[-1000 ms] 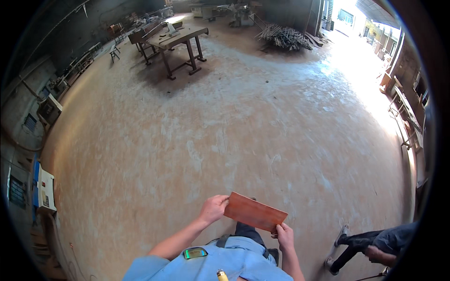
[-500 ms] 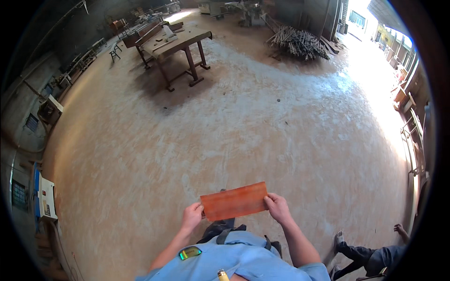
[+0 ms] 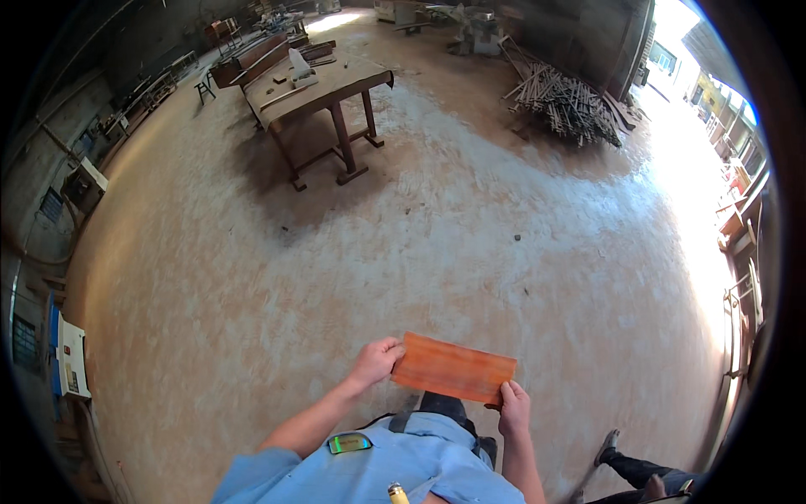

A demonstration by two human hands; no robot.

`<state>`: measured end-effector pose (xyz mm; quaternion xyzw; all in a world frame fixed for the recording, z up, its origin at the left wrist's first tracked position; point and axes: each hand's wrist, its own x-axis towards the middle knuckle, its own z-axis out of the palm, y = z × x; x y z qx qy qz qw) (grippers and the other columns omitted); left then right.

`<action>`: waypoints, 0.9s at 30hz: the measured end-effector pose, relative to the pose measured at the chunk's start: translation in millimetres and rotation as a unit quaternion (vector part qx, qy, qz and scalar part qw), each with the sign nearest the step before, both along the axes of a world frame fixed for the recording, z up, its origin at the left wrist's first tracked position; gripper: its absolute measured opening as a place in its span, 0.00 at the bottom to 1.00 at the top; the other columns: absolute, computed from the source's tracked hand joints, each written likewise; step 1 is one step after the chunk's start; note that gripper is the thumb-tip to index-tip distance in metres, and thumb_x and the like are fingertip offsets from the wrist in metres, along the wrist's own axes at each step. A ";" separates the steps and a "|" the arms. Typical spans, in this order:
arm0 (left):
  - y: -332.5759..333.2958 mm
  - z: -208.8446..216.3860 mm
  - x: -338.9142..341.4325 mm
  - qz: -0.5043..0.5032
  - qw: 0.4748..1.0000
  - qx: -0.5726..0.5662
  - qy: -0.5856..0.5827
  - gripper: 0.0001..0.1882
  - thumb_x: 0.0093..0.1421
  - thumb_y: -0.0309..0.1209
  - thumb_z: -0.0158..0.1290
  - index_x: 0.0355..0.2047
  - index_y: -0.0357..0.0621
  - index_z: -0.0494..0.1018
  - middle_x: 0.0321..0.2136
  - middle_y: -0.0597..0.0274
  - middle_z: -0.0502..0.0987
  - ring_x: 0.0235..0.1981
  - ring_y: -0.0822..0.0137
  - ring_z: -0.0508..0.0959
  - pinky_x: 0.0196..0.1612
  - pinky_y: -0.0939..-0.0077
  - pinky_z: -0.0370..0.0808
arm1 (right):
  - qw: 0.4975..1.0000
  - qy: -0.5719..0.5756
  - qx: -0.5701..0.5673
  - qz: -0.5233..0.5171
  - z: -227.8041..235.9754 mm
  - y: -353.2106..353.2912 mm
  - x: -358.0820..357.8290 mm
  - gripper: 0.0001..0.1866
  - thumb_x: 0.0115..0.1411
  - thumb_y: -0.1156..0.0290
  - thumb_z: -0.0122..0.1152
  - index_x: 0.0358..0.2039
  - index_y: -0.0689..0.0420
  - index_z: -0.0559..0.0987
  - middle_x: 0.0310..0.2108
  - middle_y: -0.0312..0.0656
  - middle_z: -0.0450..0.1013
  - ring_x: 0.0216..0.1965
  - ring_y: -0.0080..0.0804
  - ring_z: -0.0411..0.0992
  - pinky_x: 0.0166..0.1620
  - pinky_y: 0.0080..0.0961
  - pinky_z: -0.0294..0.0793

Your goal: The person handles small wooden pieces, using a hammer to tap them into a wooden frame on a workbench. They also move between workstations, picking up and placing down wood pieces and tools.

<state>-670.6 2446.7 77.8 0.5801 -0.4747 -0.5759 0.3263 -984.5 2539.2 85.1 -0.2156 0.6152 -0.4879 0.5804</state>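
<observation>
A flat, reddish-orange wooden board [image 3: 454,368] is held out in front of my body, above the floor. My left hand [image 3: 377,363] pinches its left end, thumb on top. At the opposite end, my right hand [image 3: 513,408] grips the lower right corner. The board slants, with its left end farther from me than its right. Grain streaks run along its length. Fingers under the board are hidden.
Ahead to the left stands a wooden workbench [image 3: 323,97] with loose pieces on top. A heap of sticks [image 3: 567,105] lies at the far right. A white and blue machine [image 3: 72,359] lines the left wall. Another person's leg [image 3: 634,469] shows at lower right.
The board has shifted right and tilted the other way, its left end now raised. Both hands moved with it. The other person at lower right has gone farther out of view.
</observation>
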 end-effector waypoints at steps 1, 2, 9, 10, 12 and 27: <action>-32.0 -4.9 -2.7 0.000 1.000 -0.001 -0.007 0.12 0.65 0.34 0.51 0.39 0.37 0.77 0.28 0.67 0.78 0.27 0.77 0.75 0.31 0.77 0.74 | 1.000 0.001 -0.006 -0.002 -2.2 -34.2 -1.9 0.13 0.69 0.66 0.47 0.40 0.61 0.77 0.32 0.39 0.78 0.28 0.26 0.76 0.30 0.26 0.79; -65.7 -10.6 -4.6 -0.002 1.000 -0.001 -0.017 0.12 0.66 0.34 0.51 0.39 0.37 0.77 0.28 0.68 0.78 0.26 0.76 0.75 0.30 0.78 0.74 | 1.000 -0.001 -0.013 -0.006 -6.6 -68.7 -4.0 0.13 0.69 0.66 0.47 0.40 0.61 0.77 0.32 0.39 0.78 0.28 0.26 0.76 0.30 0.26 0.79; -244.6 0.2 -6.7 0.175 0.973 0.091 0.117 0.10 0.65 0.33 0.52 0.42 0.42 0.75 0.27 0.70 0.76 0.25 0.77 0.74 0.27 0.80 0.70 | 0.992 -0.025 -0.035 0.117 -20.6 -337.3 -11.7 0.15 0.68 0.65 0.48 0.42 0.64 0.78 0.32 0.38 0.77 0.30 0.25 0.76 0.31 0.24 0.77; -268.8 9.4 -7.4 0.182 0.969 0.093 0.137 0.10 0.65 0.33 0.52 0.43 0.42 0.74 0.28 0.70 0.76 0.26 0.78 0.74 0.27 0.80 0.71 | 0.991 -0.021 -0.042 0.126 -8.6 -375.2 -9.7 0.15 0.68 0.65 0.49 0.42 0.64 0.78 0.32 0.38 0.77 0.31 0.24 0.75 0.32 0.24 0.76; -316.4 22.9 -15.9 0.207 0.953 0.099 0.200 0.10 0.65 0.31 0.51 0.44 0.41 0.73 0.29 0.70 0.76 0.27 0.78 0.74 0.31 0.81 0.73 | 0.987 -0.023 -0.057 0.148 -1.2 -446.8 -10.0 0.16 0.68 0.65 0.50 0.43 0.64 0.78 0.33 0.38 0.77 0.31 0.23 0.75 0.34 0.23 0.76; -819.3 -28.7 46.1 0.354 0.825 0.097 0.430 0.20 0.69 0.36 0.45 0.58 0.43 0.66 0.53 0.59 0.76 0.52 0.62 0.77 0.48 0.63 0.76 | 0.987 0.091 0.087 0.096 -56.7 -861.9 -59.8 0.14 0.67 0.62 0.52 0.41 0.61 0.76 0.27 0.42 0.76 0.21 0.27 0.73 0.25 0.26 0.76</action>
